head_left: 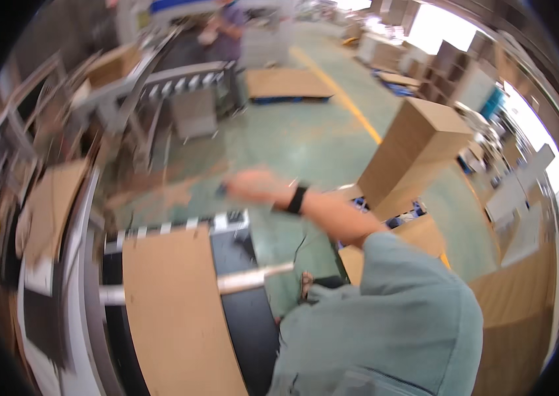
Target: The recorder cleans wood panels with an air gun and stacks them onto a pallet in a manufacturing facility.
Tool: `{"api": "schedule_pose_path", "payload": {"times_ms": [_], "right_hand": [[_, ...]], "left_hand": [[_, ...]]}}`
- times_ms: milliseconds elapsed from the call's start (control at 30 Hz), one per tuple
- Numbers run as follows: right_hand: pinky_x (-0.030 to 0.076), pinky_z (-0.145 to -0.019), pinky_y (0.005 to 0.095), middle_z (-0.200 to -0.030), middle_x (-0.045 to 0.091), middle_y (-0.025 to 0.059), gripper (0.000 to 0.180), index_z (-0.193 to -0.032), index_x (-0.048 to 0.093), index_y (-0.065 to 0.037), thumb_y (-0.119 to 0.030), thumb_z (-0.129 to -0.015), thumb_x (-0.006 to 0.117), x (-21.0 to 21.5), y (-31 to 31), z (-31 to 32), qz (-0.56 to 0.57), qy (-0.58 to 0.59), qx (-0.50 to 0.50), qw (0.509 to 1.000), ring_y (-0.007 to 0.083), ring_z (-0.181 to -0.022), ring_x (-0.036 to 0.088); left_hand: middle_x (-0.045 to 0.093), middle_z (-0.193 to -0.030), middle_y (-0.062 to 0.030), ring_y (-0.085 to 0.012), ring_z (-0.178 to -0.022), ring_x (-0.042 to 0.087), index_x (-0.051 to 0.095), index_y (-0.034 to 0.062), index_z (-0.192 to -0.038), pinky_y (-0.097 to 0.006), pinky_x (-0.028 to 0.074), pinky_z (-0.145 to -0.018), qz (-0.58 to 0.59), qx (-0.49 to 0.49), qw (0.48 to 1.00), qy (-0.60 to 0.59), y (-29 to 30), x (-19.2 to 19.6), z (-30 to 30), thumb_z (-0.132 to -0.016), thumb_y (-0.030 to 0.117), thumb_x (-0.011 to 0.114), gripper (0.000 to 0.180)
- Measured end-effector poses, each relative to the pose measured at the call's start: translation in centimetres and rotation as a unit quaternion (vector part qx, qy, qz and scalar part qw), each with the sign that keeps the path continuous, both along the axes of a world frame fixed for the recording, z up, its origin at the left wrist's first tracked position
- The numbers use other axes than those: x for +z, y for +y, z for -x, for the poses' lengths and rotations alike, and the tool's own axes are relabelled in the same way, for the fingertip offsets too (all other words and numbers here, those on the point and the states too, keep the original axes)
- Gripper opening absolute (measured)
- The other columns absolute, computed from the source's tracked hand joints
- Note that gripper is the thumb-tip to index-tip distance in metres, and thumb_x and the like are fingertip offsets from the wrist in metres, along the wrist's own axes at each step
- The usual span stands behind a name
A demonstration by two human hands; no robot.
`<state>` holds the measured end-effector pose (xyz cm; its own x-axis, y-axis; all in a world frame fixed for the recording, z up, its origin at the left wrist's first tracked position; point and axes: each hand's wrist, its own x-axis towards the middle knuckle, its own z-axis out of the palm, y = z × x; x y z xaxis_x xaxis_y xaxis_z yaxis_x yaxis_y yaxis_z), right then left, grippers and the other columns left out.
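My right hand (253, 187) is stretched forward past the conveyor's end, above the green floor. Motion smears its fingers. A small dark spot (222, 190) shows at the fingertips, too blurred to name. Around the wrist is a black band (298, 198). My left hand is out of view. Below and left of my right hand, a long brown panel (172, 310) lies flat on a black conveyor belt (246, 323). A pale bar (256, 278) juts from beside the panel toward my body.
A tall brown stack of panels (398, 155) stands on a pallet at right. Brown boards (55, 211) lean at far left. Beyond lies a low pallet with a brown sheet (286, 83). Another person (230, 30) stands by a far conveyor. A yellow line (335, 89) crosses the floor.
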<state>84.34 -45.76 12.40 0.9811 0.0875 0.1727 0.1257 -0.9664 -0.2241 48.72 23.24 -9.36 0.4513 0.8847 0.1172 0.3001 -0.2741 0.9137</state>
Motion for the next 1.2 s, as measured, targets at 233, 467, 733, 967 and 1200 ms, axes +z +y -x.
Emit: {"api": "schedule_pose_path", "payload": {"times_ms": [233, 467, 733, 967, 1200], "right_hand": [[0.05, -0.07, 0.051, -0.084, 0.067, 0.0218, 0.036, -0.119, 0.058, -0.009, -0.035, -0.095, 0.063, 6.8, 3.7, 8.2, -0.015, 0.277, 0.226, 0.934, 0.0414, -0.082, 0.066], [0.047, -0.069, 0.0474, -0.085, 0.064, 0.0186, 0.031, -0.111, 0.053, -0.006, -0.031, -0.096, 0.066, -4.2, 9.1, 9.9, -0.248, 0.369, 0.476, 0.759, 0.0409, -0.079, 0.062], [0.046, -0.091, 0.0428, -0.108, 0.06, 0.0108, 0.036, -0.111, 0.062, -0.005, -0.019, -0.081, 0.078, -11.5, 2.2, 8.2, -0.198, 0.251, 0.458, 0.83, 0.0325, -0.104, 0.057], [0.052, -0.09, 0.0401, -0.126, 0.06, 0.0113, 0.056, -0.128, 0.056, -0.008, -0.027, -0.082, 0.08, -12.5, -4.2, 9.4, -0.332, 0.294, 0.263, 0.857, 0.0271, -0.107, 0.062], [0.052, -0.082, 0.0456, -0.108, 0.067, 0.0156, 0.05, -0.124, 0.056, -0.004, -0.025, -0.083, 0.077, -16.4, -13.6, 12.7, -0.248, 0.371, 0.248, 0.86, 0.0333, -0.096, 0.066]], "left_hand": [[0.067, -0.109, -0.019, -0.0287, -0.092, 0.06, 0.062, -0.0105, -0.112, -0.038, 0.049, -0.087, 0.086, 0.214, 0.967, -0.106, -4.5, 2.8, -5.4, -0.099, 0.035, 0.055, 0.048], [0.068, -0.106, -0.0216, -0.0342, -0.096, 0.061, 0.065, -0.0076, -0.111, -0.042, 0.048, -0.087, -0.026, 0.169, 0.985, -0.014, -4.3, 4.3, -1.1, -0.101, 0.034, 0.057, 0.044], [0.067, -0.112, -0.0263, -0.0369, -0.099, 0.06, 0.064, -0.01, -0.113, -0.044, 0.046, -0.091, -0.036, 0.175, 0.983, 0.041, -3.2, 2.6, -1.0, -0.102, 0.037, 0.054, 0.049], [0.066, -0.109, -0.026, -0.0368, -0.101, 0.062, 0.067, -0.0058, -0.114, -0.043, 0.049, -0.091, -0.282, 0.15, 0.942, 0.101, -11.1, 6.0, -5.1, -0.099, 0.027, 0.06, 0.037], [0.065, -0.11, -0.0191, -0.0294, -0.1, 0.063, 0.068, -0.0005, -0.115, -0.04, 0.053, -0.088, -0.287, -0.172, 0.942, 0.008, -33.8, 17.1, -14.2, -0.099, 0.026, 0.064, 0.031]]}}
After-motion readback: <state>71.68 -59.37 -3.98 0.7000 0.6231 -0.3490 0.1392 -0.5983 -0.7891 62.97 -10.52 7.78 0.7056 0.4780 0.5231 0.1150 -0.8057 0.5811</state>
